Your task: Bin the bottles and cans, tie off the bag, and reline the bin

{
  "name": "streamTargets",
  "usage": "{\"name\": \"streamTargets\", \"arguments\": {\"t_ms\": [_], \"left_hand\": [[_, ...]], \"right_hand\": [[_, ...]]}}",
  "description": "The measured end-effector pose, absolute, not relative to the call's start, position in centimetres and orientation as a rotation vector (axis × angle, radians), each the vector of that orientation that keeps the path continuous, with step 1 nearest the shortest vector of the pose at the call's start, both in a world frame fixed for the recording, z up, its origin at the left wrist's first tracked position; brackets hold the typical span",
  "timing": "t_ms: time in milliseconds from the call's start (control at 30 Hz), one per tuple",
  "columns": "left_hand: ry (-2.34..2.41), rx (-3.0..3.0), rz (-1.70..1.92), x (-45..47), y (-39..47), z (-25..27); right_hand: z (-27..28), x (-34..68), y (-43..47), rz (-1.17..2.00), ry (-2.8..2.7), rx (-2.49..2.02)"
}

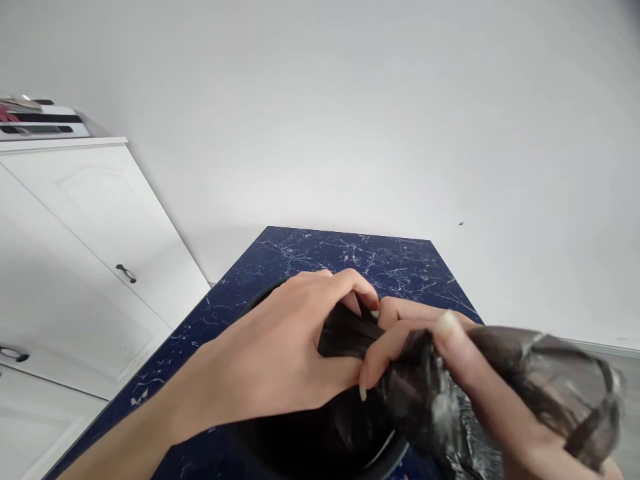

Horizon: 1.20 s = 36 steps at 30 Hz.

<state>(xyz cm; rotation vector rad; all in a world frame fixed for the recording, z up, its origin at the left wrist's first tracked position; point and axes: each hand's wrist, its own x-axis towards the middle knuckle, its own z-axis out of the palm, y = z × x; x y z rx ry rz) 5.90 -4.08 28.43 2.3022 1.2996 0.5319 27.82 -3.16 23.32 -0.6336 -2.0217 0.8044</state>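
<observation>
Both my hands grip a thin black plastic bag (450, 393) just above a round black bin (310, 440) that stands on a dark blue marbled tabletop (350, 257). My left hand (280, 347) pinches a bunched part of the bag between thumb and fingers. My right hand (430, 347) holds the bag close beside it, and the loose film drapes over my right wrist toward the lower right. The bag hides most of the bin's opening.
A white cabinet (95, 233) with dark handles stands at the left, some items on its top. A plain white wall runs behind the table. A strip of grey floor (625, 373) shows at the right.
</observation>
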Motion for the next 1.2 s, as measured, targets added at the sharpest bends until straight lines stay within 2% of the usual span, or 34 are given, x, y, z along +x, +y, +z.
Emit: {"name": "streamTargets", "arguments": {"t_ms": [100,267,467,667,833,1067,1200], "left_hand": [[1.332,2.326,0.522,5.4,-3.7,28.6],[1.337,2.375,0.586,5.1,-3.4,28.4],[1.319,2.372,0.623,5.0,-3.6,28.5],[1.205,2.47,0.574,5.1,-4.1,28.7],[1.036,2.45,0.47,5.1,-4.0,29.5],[1.224,2.113,0.682,5.8,-3.1,29.6],[1.113,2.124,0.672,6.7,-2.2,29.7]], "right_hand": [[23.6,28.8,-2.7,0.951,-2.11,-0.54],[22.8,29.5,-2.5,0.664,-2.253,-0.619],[21.8,28.4,-2.2,0.401,-2.07,-0.809],[21.4,27.8,-1.9,0.152,-2.047,-0.784],[21.4,27.8,-1.8,0.089,-2.023,-0.757],[21.0,27.5,-2.0,-0.027,-1.862,-0.672],[20.8,27.4,-2.1,-0.063,-1.818,-0.709]]}}
